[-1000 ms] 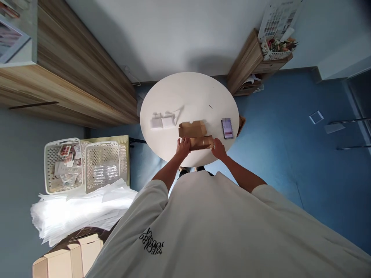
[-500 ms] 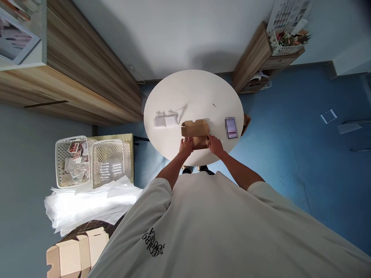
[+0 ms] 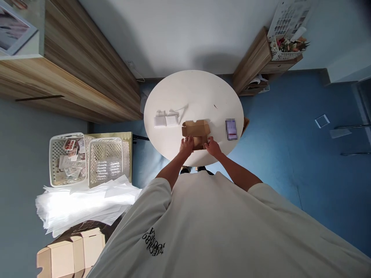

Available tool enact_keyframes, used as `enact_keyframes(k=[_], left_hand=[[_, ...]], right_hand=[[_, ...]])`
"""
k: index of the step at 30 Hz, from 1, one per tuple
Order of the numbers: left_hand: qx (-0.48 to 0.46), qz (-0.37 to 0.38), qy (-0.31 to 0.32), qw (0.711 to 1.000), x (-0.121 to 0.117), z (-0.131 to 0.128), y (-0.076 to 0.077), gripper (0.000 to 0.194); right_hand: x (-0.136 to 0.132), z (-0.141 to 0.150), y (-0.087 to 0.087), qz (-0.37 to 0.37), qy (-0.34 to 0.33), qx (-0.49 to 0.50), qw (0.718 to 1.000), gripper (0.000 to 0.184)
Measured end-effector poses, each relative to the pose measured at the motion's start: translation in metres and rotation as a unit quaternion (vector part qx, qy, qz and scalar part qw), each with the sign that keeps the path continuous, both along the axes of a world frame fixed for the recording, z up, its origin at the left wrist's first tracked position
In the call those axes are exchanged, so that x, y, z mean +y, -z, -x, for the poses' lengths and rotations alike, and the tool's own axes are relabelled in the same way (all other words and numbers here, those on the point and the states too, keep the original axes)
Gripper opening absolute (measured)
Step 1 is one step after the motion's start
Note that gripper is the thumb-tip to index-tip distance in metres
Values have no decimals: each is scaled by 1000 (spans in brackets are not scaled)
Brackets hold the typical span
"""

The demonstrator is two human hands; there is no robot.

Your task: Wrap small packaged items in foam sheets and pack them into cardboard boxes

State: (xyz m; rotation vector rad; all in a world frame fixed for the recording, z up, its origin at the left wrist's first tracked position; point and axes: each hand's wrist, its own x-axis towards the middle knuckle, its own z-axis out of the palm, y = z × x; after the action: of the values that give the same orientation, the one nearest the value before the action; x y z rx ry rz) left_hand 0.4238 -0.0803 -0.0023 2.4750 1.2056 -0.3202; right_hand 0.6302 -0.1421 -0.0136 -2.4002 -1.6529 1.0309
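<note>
A small brown cardboard box (image 3: 196, 129) lies on the round white table (image 3: 197, 90) with its lid flap raised toward the far side. My left hand (image 3: 187, 145) grips the box's left side wall, fingers bent over the edge. At the opposite end, my right hand (image 3: 213, 146) has its fingers closed on the right side wall. The inside of the box shows as bare cardboard between the hands. Left of the box sit two white wrapped packets (image 3: 166, 120), with a thin clear strip trailing from them.
A phone with a blurred screen (image 3: 231, 129) lies at the table's right. White plastic baskets (image 3: 106, 162) hold small packs at the left, above a stack of white sheets (image 3: 87, 204) and flat cardboard blanks (image 3: 71, 253). A wooden cabinet (image 3: 95, 65) stands at the left, a smaller one (image 3: 255, 63) at the back right.
My right hand has shifted slightly left and down along the box's right end, and the side wall there appears folded more upright. My left hand stays on its side. The view has tilted slightly.
</note>
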Motion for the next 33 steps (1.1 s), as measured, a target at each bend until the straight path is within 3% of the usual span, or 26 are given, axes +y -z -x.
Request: enact_keyframes(k=[4,7,15,20,25,28,33], left_hand=[[-1,0,-3,1000,1,-1,0,103],[-1,11,-3,1000,3,-1,1,106],[-17,29,-11,999,2,1,4,109],[-18,16,-1,1000,3,4,7,106],[-40,14,-4,999,4,8,9,102],[-46,17,-2,999,3,9,7,105],[-47,25,2,999,4,11,4,103]], right_hand=[[6,1,0,65,48,-34,996,42],[10,3,-1,92,41,-67,993,42],[20,10,-2,79,-15,-130,988,43],[11,9,-4,47,-41,-131,989,45],[0,7,-12,-78,-163,-126,976,66],[1,6,-14,-72,-230,-119,963,87],[5,5,-12,-57,-236,-129,961,93]])
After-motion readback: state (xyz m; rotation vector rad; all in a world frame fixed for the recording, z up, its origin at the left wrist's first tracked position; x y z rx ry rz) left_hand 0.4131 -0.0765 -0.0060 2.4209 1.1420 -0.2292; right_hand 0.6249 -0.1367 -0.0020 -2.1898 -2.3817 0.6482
